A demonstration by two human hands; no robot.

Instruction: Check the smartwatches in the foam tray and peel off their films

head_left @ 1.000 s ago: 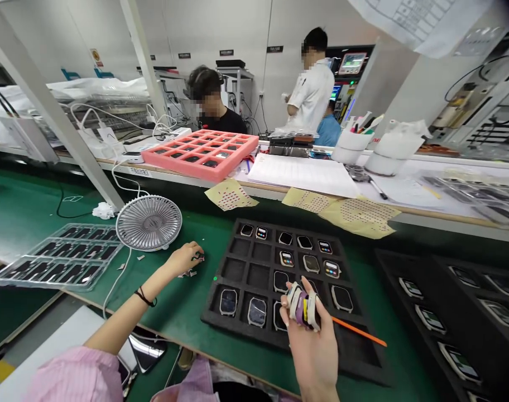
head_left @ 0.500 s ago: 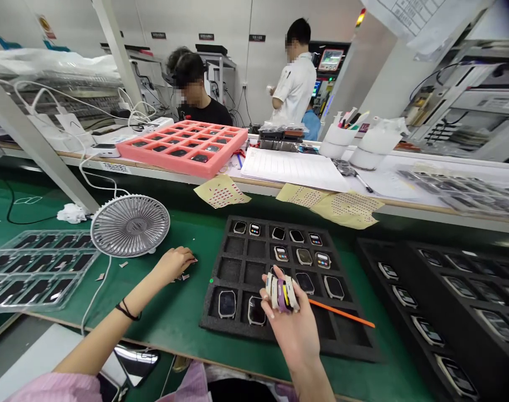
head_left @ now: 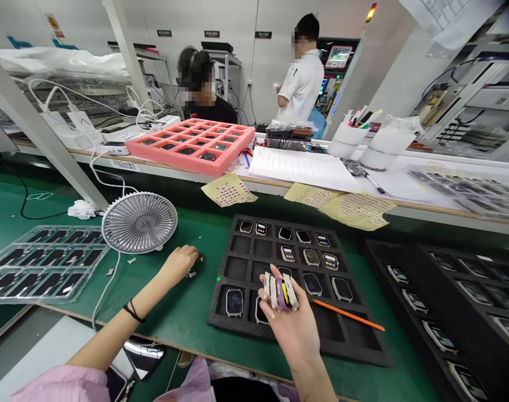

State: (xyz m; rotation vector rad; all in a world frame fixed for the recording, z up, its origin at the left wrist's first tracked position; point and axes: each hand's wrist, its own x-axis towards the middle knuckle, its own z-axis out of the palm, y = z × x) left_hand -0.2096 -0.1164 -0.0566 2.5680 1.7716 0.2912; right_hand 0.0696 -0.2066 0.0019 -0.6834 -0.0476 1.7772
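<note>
The bare right hand [head_left: 296,329], palm up, curled around a side-by-side row of small, rounded-corner watch cases [head_left: 283,293], cream and purple with a sliver of yellow, above a black foam tray [head_left: 216,312]. The bare left hand [head_left: 181,263], fingers bunched downward, was at tiny pale scraps [head_left: 191,273] on the green tabletop [head_left: 166,329]; whether it gripped any could not be told. The watch cases looked light and stiff, probably smooth enough to slip against each other and easily scratched, so their side edges seemed the best hold. The black foam tray held square, silver-rimmed watches [head_left: 342,289], 5 in its far row and 3 in the next; a thin orange stick [head_left: 349,315] lay across its right side. A clear plastic tray [head_left: 32,300] at left held flat black parts, and a coral-pink foam tray [head_left: 227,163] on the shelf [head_left: 174,167] held dark pieces.
</note>
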